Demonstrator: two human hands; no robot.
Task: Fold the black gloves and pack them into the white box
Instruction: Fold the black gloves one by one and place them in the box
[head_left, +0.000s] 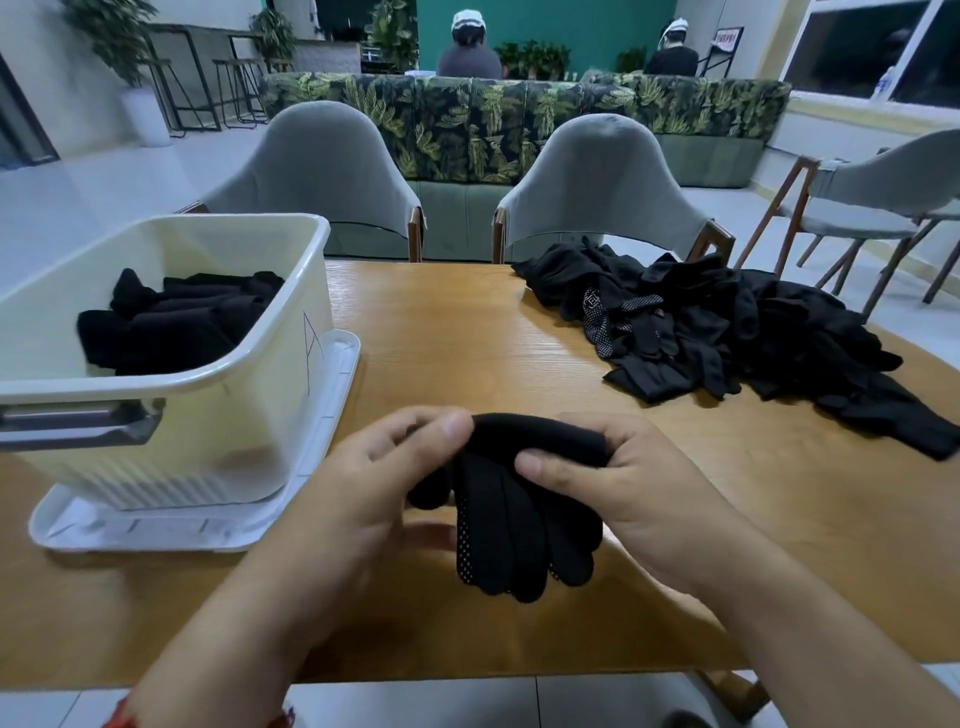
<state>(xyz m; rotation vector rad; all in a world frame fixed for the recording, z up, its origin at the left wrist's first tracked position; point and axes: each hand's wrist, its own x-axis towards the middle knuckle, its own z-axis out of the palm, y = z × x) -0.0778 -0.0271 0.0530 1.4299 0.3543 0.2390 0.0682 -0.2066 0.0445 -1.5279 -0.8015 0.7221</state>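
- The gloves (519, 514) you hold are soft knit, light and limp. They will sag wherever you leave them unsupported, and nothing in them can break.
- The dotted palm side looks grippy, so a fold should cling to itself rather than slide.
- The best hold, I judge, is the thick cuff band at the top, where the doubled cloth gives your fingers something firm.
- Your left hand (374, 483) pinches the left end of that band, thumb on top and fingers curled beneath.
- Your right hand (628, 483) grasps the right end, thumb laid across the near face and fingers wrapped behind.
- Both forearms come in from the near edge, and your hands are close together with the band between them.
- The gloves hang over the table (467, 353) near its front edge, glove fingers pointing down toward you. Whether the tips touch the wood I cannot tell.
- The box (218, 436) stands to your left on its lid (337, 379), near your left hand, with folded gloves (171, 322) inside.
- The pile (727, 332) of loose ones lies well apart at the far right.
- Expect the bundle to spring open if you let go early.
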